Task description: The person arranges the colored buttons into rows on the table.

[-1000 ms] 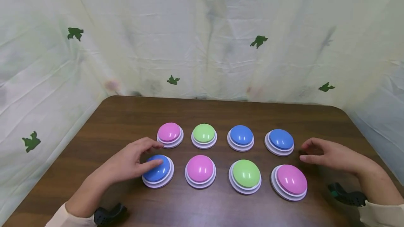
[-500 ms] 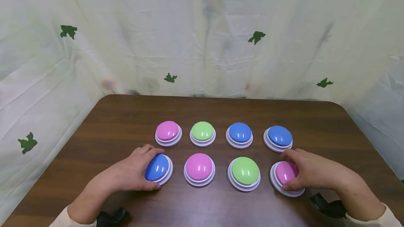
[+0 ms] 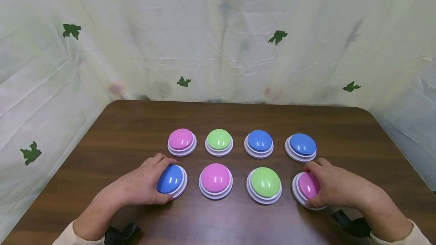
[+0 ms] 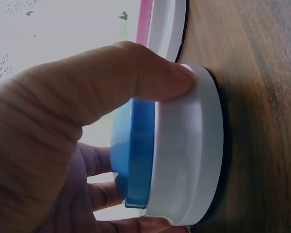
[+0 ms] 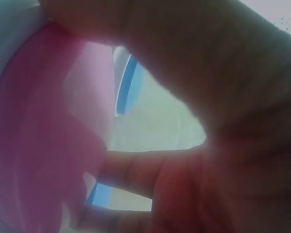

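At the left end of the front row, my left hand (image 3: 141, 183) grips a blue dome push button (image 3: 170, 179) by its round white base. The left wrist view shows the thumb (image 4: 160, 77) on the near side of that base (image 4: 182, 145) and fingers round its far side. My right hand (image 3: 342, 188) holds a pink dome push button (image 3: 308, 185) at the row's right end, thumb and fingers on opposite sides, covering its right part. The right wrist view has this pink dome (image 5: 43, 126) close up, dim and blurred. Both buttons appear to sit on the table.
Between the hands stand a pink button (image 3: 215, 179) and a green button (image 3: 265, 182). The back row has a pink button (image 3: 181, 139), a green button (image 3: 219, 140) and two blue buttons (image 3: 259, 141). Behind the brown table (image 3: 238, 114) hangs a pale cloth (image 3: 197, 41).
My right hand came left from beside the buttons onto the front-right pink one. My left hand shifted from hovering over the blue button to gripping its base. The last half second shows little movement.
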`<state>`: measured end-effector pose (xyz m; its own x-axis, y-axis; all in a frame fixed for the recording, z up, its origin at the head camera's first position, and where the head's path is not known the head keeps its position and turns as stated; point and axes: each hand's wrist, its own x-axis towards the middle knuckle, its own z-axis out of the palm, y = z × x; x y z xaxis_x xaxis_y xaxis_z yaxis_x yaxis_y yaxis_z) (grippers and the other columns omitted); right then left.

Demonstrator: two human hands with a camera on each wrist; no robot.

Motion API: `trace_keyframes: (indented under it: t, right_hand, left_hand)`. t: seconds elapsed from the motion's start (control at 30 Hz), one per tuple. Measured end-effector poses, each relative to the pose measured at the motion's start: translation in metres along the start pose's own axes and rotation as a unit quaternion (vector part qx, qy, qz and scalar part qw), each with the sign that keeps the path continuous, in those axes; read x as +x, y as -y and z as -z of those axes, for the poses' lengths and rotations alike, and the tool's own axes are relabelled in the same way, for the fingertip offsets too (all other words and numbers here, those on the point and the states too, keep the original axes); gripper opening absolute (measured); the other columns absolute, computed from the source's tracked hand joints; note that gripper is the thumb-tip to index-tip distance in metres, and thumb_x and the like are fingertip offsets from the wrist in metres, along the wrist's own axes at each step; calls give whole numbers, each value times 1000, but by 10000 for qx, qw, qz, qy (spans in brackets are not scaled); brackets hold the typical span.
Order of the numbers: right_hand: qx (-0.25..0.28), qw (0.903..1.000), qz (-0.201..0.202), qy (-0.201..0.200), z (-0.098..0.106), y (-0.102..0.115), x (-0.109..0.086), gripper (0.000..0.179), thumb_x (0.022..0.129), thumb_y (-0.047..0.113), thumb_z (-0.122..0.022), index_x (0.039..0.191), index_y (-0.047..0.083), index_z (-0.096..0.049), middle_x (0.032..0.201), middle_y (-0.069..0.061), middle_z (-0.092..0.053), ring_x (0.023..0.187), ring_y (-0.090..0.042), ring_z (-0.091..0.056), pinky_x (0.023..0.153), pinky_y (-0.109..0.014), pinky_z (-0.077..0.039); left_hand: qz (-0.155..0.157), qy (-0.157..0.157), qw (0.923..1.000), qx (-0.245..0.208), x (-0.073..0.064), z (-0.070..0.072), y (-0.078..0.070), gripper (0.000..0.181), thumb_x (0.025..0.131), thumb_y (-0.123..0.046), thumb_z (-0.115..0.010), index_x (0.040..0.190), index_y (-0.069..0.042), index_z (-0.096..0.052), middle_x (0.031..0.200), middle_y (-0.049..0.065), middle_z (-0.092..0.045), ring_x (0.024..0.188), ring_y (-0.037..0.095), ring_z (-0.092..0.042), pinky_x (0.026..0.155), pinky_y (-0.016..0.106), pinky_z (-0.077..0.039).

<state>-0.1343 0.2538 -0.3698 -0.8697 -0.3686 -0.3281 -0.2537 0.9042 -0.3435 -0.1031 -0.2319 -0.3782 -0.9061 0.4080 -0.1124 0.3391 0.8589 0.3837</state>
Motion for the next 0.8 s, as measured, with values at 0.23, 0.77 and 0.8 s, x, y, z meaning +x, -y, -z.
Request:
trace_keyframes:
  t: [0.23,0.77,0.8]
  right_hand:
    - [-54,9999,4,93,0,1,2,78,61,43,-93,124,15,-56,118,-13,-53,87,-20,-58,67,-35,-50]
    - [188,9989,-136,417,2,5,5,84,63,40,-93,132,13,-54,130,-15,-51,96,-24,-58,70,-41,-55]
    - [176,9989,-128,412,3,5,4,83,64,40,-93,132,14,-54,129,-15,-51,96,-23,-58,70,-41,-55]
  left_hand:
    - [105,109,9999,-69,0,1,0,79,69,-47,-88,134,-15,-55,122,1,-54,114,25,-52,87,44,-55]
    - [148,163,9997,-136,-1,-1,1,78,70,-48,-88,134,-16,-56,125,1,-54,116,25,-51,86,44,-54]
    - [138,155,9997,-121,-1,-1,1,78,70,-48,-88,134,-16,-56,126,1,-54,116,25,-51,86,43,-54]
